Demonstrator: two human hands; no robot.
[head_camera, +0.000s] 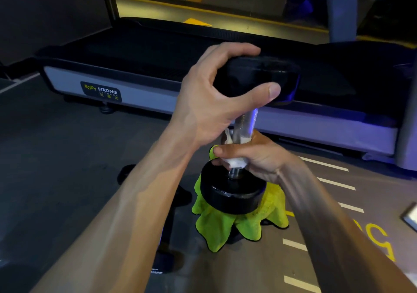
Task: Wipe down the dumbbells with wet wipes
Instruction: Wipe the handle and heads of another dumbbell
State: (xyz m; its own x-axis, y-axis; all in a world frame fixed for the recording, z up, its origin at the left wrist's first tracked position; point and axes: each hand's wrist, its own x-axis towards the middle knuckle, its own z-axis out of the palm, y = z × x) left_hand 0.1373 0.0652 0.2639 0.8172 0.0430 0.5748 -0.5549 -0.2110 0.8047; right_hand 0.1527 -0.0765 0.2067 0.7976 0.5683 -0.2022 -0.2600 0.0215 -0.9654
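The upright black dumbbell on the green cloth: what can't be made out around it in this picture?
- Head view: what the upright black dumbbell stands on; the bright green fleece cloth drapes over it.
- Most of the white wet wipe; the right hand grips it around the chrome handle.
- The top weight's left face; the left hand grips it.
- Another dark dumbbell on the floor; the left forearm covers its middle.

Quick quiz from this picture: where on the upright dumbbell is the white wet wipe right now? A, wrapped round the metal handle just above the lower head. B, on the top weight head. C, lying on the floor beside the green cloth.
A: the right hand pinches the white wet wipe round the dumbbell's metal handle, just above the lower head; the left hand grips the top head.
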